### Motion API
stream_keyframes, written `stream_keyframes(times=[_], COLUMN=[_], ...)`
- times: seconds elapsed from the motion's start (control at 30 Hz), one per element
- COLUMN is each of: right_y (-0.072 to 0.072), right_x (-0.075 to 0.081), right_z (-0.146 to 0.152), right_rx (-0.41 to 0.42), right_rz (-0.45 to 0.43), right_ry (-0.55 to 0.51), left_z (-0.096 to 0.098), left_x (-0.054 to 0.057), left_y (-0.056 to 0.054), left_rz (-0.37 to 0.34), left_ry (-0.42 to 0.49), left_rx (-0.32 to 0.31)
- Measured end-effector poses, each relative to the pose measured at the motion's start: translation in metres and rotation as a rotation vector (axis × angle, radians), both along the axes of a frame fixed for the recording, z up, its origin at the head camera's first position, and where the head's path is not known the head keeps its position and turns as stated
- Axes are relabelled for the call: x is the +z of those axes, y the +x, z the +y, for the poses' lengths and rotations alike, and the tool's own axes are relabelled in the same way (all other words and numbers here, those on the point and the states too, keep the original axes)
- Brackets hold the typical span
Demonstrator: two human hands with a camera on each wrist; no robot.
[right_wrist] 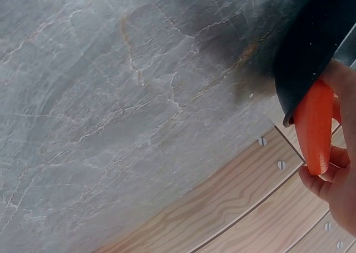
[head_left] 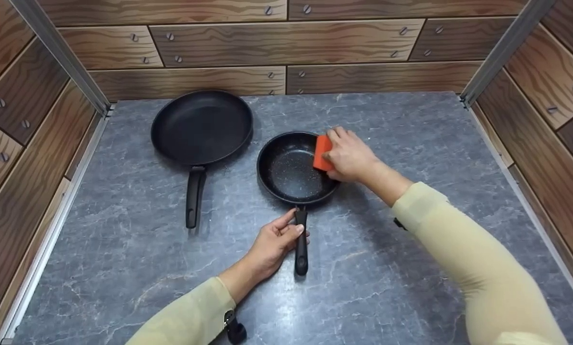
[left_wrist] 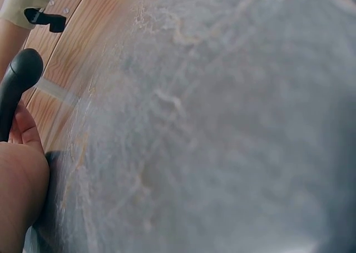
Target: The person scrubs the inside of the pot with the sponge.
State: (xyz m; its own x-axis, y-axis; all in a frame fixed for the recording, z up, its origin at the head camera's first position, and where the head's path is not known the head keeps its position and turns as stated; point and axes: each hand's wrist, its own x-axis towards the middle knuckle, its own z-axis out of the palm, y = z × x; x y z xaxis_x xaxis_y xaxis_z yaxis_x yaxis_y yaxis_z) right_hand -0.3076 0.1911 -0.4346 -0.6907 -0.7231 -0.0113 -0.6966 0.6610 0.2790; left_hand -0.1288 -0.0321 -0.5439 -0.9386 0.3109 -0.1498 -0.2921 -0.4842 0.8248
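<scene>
A small speckled black frying pan [head_left: 291, 175] sits mid-table, its handle [head_left: 301, 256] pointing toward me. My left hand [head_left: 272, 247] grips that handle near the pan, thumb on top. In the left wrist view the handle's rounded end [left_wrist: 26, 69] shows beside the hand [left_wrist: 22, 178]. With my right hand [head_left: 351, 155] I hold an orange sponge [head_left: 321, 153] at the pan's inner right side. The right wrist view shows the sponge [right_wrist: 314, 130] between thumb and fingers, against the pan's rim [right_wrist: 287, 118].
A larger black frying pan [head_left: 202, 127] stands at the back left, its handle [head_left: 194, 199] also toward me. Wood-patterned panels [head_left: 286, 43] enclose the grey marbled table [head_left: 401, 297] at the back and both sides.
</scene>
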Motion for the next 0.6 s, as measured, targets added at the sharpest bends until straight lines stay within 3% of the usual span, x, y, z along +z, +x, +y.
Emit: stream_keyframes(times=[0.6], right_y=[0.0005], right_x=[0.0033], right_z=[0.0070], right_rx=[-0.002], right_rz=[-0.083], right_ry=[-0.055], left_z=[0.0008], left_x=[-0.0006], left_y=[-0.0007], left_rz=[0.007], left_ry=[-0.003], left_rx=[0.006])
